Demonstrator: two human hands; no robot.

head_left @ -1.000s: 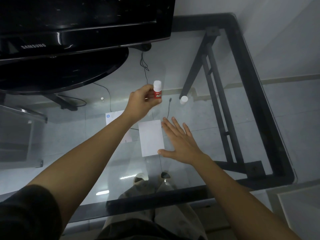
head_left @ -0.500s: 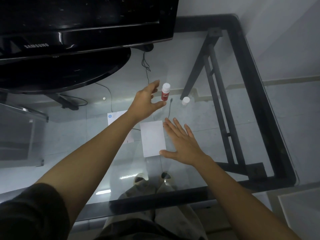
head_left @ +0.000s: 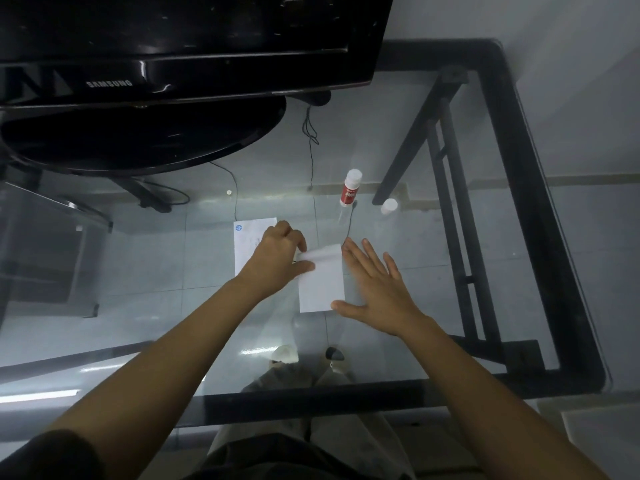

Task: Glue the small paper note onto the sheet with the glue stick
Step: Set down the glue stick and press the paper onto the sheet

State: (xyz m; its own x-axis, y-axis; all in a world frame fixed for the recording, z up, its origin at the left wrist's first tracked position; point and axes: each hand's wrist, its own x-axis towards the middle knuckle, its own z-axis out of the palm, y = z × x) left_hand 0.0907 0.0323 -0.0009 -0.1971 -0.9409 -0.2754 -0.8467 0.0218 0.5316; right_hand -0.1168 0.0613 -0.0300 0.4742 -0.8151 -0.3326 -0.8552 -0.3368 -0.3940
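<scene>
A small white paper note (head_left: 323,284) lies on the glass table, its far left corner lifted and blurred. My left hand (head_left: 277,259) pinches that corner. My right hand (head_left: 375,289) lies flat with fingers spread at the note's right edge, thumb at its near right corner. A larger white sheet (head_left: 247,237) with a blue logo lies to the left, partly under my left hand. The red glue stick (head_left: 349,192) stands upright beyond the note, uncapped end white. Its white cap (head_left: 389,206) stands to its right.
A black Samsung monitor (head_left: 173,39) on a round stand (head_left: 145,140) fills the far left. The glass table (head_left: 450,306) has a black frame (head_left: 540,237) along its right and near edges. Thin cables (head_left: 311,143) run behind the glue stick.
My left hand set the glue stick down upright on the glass, let go, then came back toward me and took the note's far left corner. My right hand stayed put.
</scene>
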